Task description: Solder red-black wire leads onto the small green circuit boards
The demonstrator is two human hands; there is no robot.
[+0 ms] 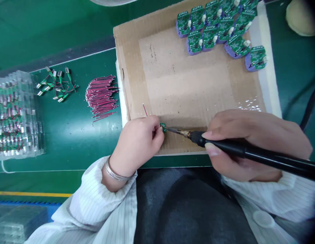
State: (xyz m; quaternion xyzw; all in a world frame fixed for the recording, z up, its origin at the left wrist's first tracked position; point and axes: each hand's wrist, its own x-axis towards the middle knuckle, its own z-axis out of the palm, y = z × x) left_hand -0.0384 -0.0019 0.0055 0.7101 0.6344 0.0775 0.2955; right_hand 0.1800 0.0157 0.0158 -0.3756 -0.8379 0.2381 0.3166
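My right hand (249,142) grips a black soldering iron (223,145) by its handle, and the iron points left. Its tip touches or almost touches a small green circuit board (163,127). My left hand (139,140) is closed in a pinch at that board, with the fingertips partly hidden by the hand itself. A short red wire (144,109) sticks out above the left hand's knuckles; whether the fingers hold it too I cannot tell. Both hands are over the near edge of a cardboard sheet (188,78).
Several green circuit boards on purple bases (209,37) stand at the cardboard's far right. Left of it lie a bundle of red wires (102,96) and a loose pile of small wired metal parts (57,84). Stacked clear trays (17,115) stand far left. A dark cable (311,106) runs at right.
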